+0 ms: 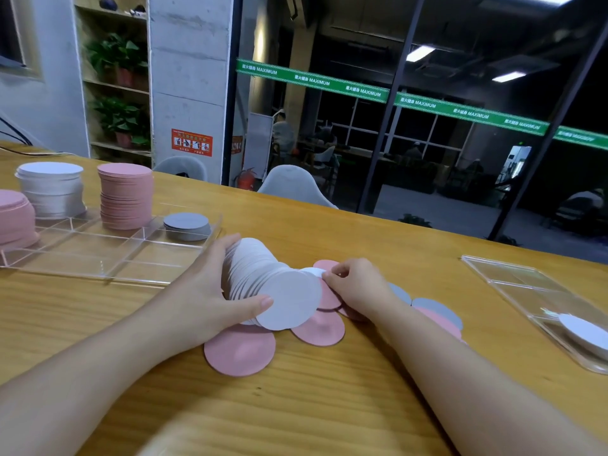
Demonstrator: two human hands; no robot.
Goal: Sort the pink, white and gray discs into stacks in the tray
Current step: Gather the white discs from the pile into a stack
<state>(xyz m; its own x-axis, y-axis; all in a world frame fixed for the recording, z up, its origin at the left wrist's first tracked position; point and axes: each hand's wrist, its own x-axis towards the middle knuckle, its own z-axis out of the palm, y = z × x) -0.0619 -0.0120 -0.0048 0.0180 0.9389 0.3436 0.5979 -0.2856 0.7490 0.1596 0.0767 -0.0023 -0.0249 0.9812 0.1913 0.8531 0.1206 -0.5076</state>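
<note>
White discs fanned in a sideways stack (269, 284), left hand (210, 291) curled round them just above the wooden table (362, 406); right hand (358, 287) pinches a white disc (312, 272) off the loose pink and gray pile (320, 327); clear tray (98, 258) at left holds white, pink, gray stacks

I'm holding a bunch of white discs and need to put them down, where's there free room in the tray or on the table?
Free: the tray's near compartments, in front of the pink stack and gray stack; also bare table between the tray and the second tray. Crowded: under both hands, where loose discs overlap, and the tray's far row of stacks.
</note>
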